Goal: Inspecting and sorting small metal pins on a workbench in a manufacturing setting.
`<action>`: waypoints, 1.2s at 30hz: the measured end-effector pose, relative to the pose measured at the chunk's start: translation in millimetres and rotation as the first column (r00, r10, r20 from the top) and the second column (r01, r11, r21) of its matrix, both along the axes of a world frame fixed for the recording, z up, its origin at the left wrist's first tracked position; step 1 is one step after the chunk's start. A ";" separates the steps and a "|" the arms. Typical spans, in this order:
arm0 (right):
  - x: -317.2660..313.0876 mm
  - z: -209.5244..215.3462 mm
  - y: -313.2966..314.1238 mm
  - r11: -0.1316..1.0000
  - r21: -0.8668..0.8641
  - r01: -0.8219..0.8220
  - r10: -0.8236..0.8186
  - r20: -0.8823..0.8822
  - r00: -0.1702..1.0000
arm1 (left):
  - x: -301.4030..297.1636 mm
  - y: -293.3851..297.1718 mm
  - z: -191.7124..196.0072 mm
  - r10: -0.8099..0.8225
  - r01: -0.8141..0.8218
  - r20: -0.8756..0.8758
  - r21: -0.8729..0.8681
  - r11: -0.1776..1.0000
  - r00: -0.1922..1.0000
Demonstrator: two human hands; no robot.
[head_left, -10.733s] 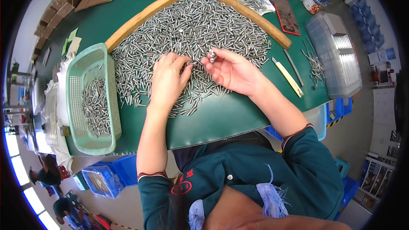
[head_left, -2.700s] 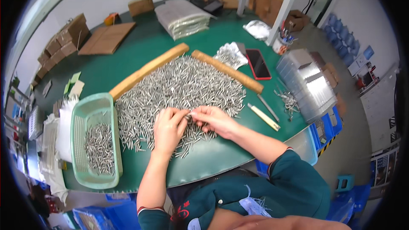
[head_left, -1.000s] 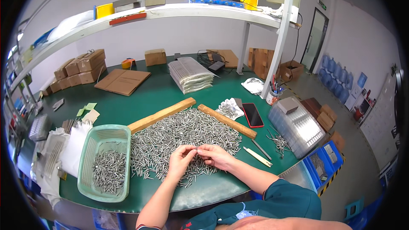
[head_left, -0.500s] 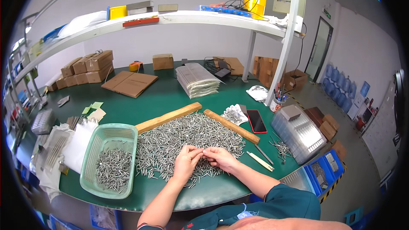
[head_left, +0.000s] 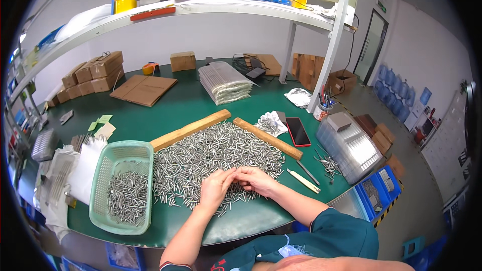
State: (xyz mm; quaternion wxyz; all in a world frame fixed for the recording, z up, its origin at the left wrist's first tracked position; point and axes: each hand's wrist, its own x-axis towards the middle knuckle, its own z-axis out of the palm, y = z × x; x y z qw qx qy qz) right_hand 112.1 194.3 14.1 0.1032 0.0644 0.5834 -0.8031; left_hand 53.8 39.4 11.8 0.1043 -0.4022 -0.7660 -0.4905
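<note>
Over the near part of a wide heap of small metal pins (head_left: 201,155), my two hands meet at the fingertips. My left hand (head_left: 216,189) is closed in a pinch. Against it, my right hand (head_left: 254,179) is pinched too, its fingers curled. Whatever lies between the fingertips is too small and covered to make out. To the left of the heap stands a pale green plastic basket (head_left: 96,190), partly filled with the same kind of pins. Two wooden bars (head_left: 193,129) edge the heap's far side in a wide V.
A phone (head_left: 298,131), a cutter knife (head_left: 303,180) and a thin metal rod (head_left: 307,172) lie on the right. Beyond them are clear plastic trays (head_left: 346,150) and blue bins (head_left: 389,186). Bagged sheets (head_left: 225,81) and flat cardboard (head_left: 143,89) lie farther back, under a shelf (head_left: 211,6).
The whole view has shifted slightly, with the table sitting a little higher and further left. My hands stay together over the heap, the right fingers now more curled.
</note>
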 end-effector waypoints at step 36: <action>-0.4 4.9 0.2 0.990 -0.057 0.129 -0.128 0.006 0.992 | -8.9 -9.6 6.9 0.132 -0.113 0.137 -0.134 0.985 0.982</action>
